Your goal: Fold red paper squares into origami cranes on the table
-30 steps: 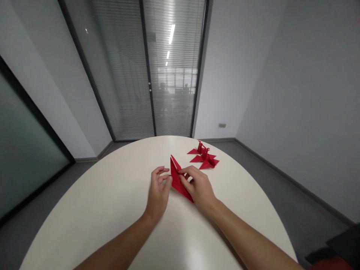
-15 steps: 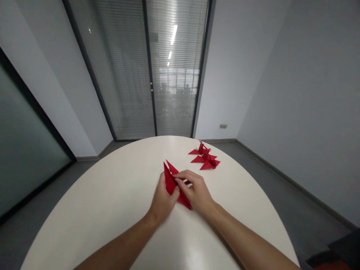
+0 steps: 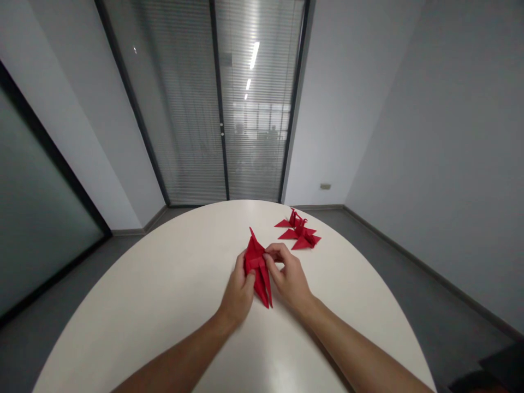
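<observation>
A half-folded piece of red paper (image 3: 257,262) stands between my hands over the white round table (image 3: 164,295), one point up and two narrow points hanging toward me. My left hand (image 3: 236,292) pinches its left side with thumb and fingers closed. My right hand (image 3: 289,278) pinches its right edge near the middle, fingers curled. Both hands rest near the table's middle.
Two finished red paper cranes (image 3: 298,232) sit on the table's far right part, just beyond my right hand. A glass door with blinds (image 3: 221,109) and grey walls stand behind the table. Grey floor surrounds it.
The red paper has been turned from lying slanted to standing more upright, with its tip up. My left hand has closed on it; both hands drew closer together.
</observation>
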Demonstrator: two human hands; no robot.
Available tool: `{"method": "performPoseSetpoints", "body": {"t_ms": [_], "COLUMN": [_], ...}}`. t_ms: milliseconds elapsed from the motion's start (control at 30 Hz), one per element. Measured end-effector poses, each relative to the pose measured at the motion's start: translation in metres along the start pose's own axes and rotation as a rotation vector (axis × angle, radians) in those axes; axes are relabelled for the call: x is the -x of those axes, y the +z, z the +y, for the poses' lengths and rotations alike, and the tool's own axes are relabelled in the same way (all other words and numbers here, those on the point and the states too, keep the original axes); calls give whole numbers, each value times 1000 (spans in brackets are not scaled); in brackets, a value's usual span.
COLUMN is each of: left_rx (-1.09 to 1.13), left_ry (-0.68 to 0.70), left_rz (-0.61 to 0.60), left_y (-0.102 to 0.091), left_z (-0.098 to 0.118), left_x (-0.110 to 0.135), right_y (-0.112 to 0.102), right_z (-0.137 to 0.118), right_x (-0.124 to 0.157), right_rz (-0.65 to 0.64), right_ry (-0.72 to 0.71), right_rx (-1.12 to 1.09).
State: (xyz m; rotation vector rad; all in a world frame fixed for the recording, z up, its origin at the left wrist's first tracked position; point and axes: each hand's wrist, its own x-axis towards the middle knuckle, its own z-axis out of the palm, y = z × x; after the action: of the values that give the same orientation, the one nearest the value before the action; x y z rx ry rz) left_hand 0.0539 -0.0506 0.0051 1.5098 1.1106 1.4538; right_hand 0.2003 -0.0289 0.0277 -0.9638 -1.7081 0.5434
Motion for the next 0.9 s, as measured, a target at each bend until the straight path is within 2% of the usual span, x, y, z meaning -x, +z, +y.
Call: {"method": "performPoseSetpoints", "body": {"t_ms": [167, 267, 367, 467, 600, 733, 800, 900], "left_rx": [-38, -32, -32, -12, 64, 77, 66, 38], "left_ry": [-42, -67, -84, -91, -168, -202, -204, -193], "left_rz": [-19, 35, 68, 50, 64, 86, 76, 59], "left_y": [1, 0, 0, 0, 1, 3, 3, 2], "left_z": [1, 0, -2, -6, -10, -9, -7, -2], "left_x": [2, 2, 1, 0, -2, -2, -1, 1], "right_y": [-3, -5, -6, -7, -6, -6, -6, -9], "right_z": [-5, -8, -6, -3, 2, 6, 7, 6], "right_x": [2, 2, 2, 2, 5, 4, 2, -1], "right_rz": [-95, -188, -238, -231, -201, -121, -96, -80], "right_ry": [-139, -214, -227, -202, -101, -23, -26, -102], "right_rx": [95, 126, 157, 140, 60, 9, 58, 163]}}
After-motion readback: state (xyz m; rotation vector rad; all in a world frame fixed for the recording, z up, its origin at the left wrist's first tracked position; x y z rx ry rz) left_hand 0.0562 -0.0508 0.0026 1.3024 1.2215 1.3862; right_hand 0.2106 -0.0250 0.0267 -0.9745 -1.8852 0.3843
